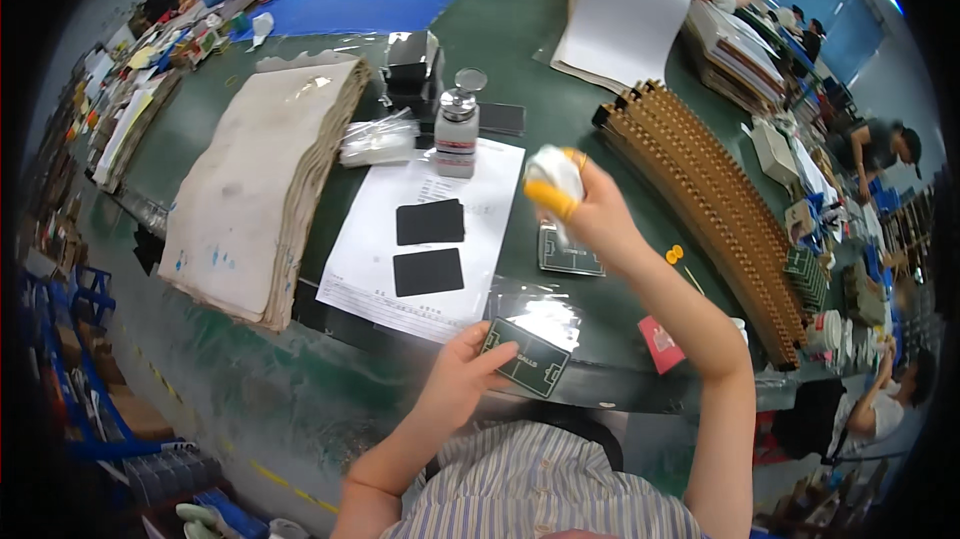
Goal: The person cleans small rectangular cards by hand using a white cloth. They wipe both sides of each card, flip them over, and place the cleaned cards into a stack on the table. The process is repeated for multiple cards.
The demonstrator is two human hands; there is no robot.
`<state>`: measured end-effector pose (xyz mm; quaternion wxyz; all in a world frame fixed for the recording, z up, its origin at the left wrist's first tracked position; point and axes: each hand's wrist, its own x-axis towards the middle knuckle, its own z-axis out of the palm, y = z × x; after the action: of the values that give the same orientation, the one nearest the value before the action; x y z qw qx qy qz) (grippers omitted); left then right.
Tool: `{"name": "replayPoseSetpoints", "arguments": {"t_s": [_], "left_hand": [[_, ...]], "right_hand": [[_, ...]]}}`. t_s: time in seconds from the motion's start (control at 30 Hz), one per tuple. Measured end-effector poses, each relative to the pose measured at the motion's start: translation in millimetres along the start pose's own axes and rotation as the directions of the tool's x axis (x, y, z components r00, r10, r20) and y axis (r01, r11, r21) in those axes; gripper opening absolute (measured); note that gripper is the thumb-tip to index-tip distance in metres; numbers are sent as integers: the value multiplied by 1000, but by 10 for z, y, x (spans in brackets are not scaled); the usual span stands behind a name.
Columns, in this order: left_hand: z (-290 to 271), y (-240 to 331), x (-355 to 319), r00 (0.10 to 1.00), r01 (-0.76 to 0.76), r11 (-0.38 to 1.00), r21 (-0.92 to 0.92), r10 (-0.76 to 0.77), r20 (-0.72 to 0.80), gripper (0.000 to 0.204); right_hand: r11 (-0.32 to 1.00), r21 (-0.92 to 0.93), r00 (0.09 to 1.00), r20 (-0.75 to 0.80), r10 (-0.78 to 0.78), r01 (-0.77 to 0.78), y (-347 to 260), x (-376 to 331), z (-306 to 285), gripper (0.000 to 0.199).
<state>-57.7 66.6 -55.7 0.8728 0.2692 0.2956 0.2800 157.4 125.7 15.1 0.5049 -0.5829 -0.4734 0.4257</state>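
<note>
Near the table's front edge, my left hand (455, 375) grips a dark green card (532, 367) with white line markings, thumb on its face. My right hand (598, 211), raised above the table, has yellow covers on its fingertips and pinches a crumpled white cloth (553, 171). Below it lies a similar green card or small stack (568, 257), partly hidden by the hand. Clear plastic film (538, 307) is spread beside the held card. Two black cards or thin stacks, an upper one (430, 223) and a lower one (429, 272), rest on a printed sheet (385, 201). A pump-top bottle (457, 137) stands at the sheet's far end.
At left lies a thick stack of worn sheets (250, 174). A long curved brown slotted rack (700, 204) fills the right side. Wrapped black blocks (411, 61) and clear bags (380, 139) sit behind the sheet. A red card (660, 344) lies front right. Co-workers are across the table.
</note>
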Motion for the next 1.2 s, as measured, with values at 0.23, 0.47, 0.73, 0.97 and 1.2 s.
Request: {"name": "replayPoseSetpoints", "arguments": {"t_s": [0.23,0.47,0.73,0.97,1.2], "left_hand": [[-30,-83,-27,999,15,996,91,-19,51,23],[-78,-145,-54,997,35,998,60,-39,60,29],[-73,-98,-43,1000,-5,998,63,5,4,29],[-1,-120,-53,998,8,999,35,-6,-63,32],[85,-93,-62,1000,-11,991,130,11,-3,25]], "right_hand": [[226,-813,585,165,-794,537,-114,825,149,23],[80,-854,586,283,-759,515,-95,1125,257,26],[172,-847,673,259,-693,503,-86,1160,245,27],[659,-618,844,14,-536,429,-124,1077,165,21],[906,360,974,129,188,-223,-204,109,-226,33]]}}
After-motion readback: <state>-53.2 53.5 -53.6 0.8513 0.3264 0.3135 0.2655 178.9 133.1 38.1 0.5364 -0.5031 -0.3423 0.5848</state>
